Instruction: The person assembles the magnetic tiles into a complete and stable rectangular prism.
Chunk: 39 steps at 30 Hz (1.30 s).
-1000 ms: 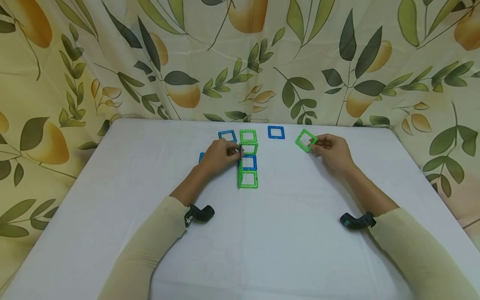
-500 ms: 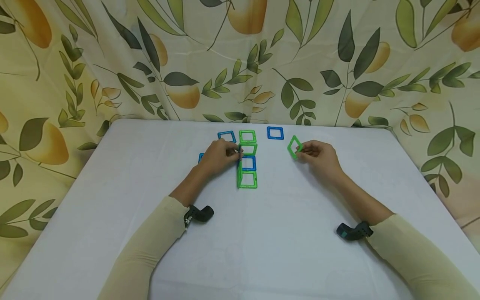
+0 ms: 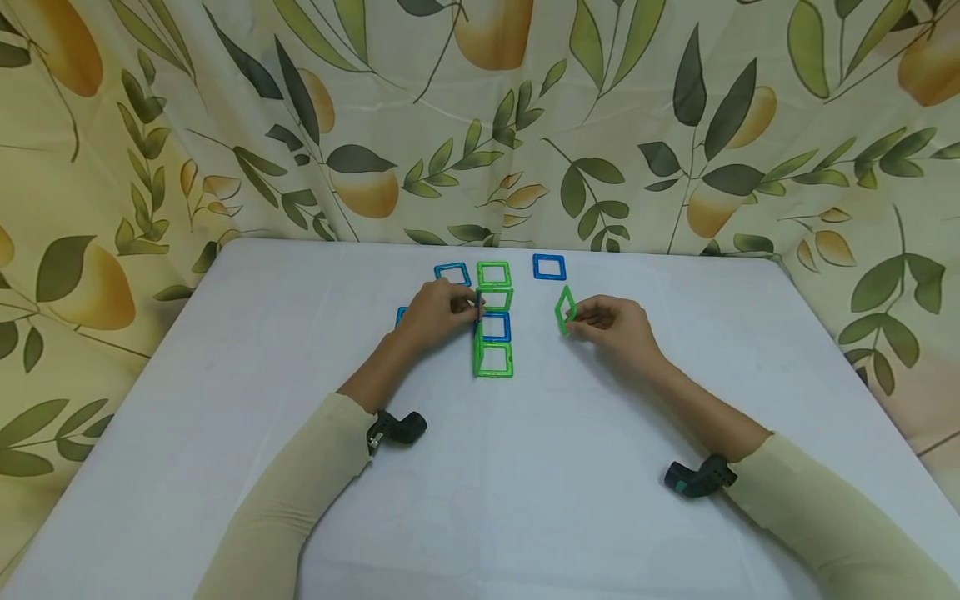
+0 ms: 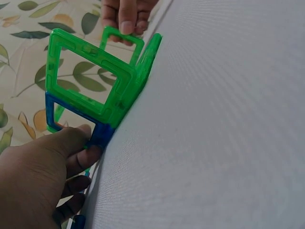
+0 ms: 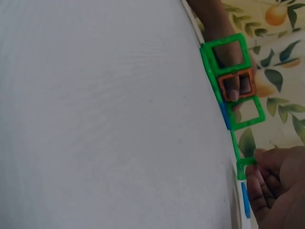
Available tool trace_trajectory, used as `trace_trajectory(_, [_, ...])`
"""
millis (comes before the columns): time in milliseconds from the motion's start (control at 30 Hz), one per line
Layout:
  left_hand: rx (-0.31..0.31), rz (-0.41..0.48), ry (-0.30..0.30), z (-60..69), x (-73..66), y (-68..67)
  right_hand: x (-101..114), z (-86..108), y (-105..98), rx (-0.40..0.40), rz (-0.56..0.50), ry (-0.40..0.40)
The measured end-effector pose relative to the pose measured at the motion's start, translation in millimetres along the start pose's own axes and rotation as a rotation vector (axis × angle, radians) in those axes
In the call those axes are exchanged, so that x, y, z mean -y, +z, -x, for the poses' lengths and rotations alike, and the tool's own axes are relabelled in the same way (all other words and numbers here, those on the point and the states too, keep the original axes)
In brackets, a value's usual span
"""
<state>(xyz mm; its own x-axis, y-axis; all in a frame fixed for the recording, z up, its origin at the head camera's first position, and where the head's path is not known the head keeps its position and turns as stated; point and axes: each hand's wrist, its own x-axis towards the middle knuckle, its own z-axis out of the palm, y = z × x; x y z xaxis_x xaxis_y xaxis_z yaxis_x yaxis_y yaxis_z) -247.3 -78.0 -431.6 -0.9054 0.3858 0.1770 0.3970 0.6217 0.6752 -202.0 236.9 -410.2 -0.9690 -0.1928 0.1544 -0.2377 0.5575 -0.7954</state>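
Partly, the left hand [image 3: 435, 315] hides one blue frame tile [image 3: 452, 266] and nearly all of another blue piece [image 3: 401, 315]. Its thumb and fingers pinch an upright frame tile [image 5: 235, 74] whose colour is hard to settle, perhaps bluish from the left wrist but orange from the right. The right hand [image 3: 621, 330] pinches a tilted green square [image 3: 560, 322], apart from the green-and-blue row [image 3: 496, 340] between the hands. A spare blue square [image 3: 549, 257] lies flat beyond. Bulky wrist cameras [image 3: 405, 428] jut above the white tablecloth [image 3: 525, 500]; a fruit-and-leaf curtain [image 3: 480, 83] hangs behind.
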Motion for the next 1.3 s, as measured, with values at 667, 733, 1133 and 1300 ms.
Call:
trace_trajectory(667, [0.014,0.025,0.000,0.4,1.1,-1.0,21.1,8.0,28.8,0.018,-0.070,-0.046])
trace_trajectory(733, [0.012,0.024,0.003,0.3,0.5,-1.4,22.3,7.8,29.9,0.018,-0.081,-0.050])
trace_trajectory(1133, [-0.004,0.024,0.048,-0.9,1.1,-2.2,30.6,6.8,40.4,0.032,-0.102,-0.092])
trace_trajectory(1300, [-0.006,0.034,0.064,-1.9,2.3,-2.5,33.8,5.5,46.3,0.032,-0.114,-0.117])
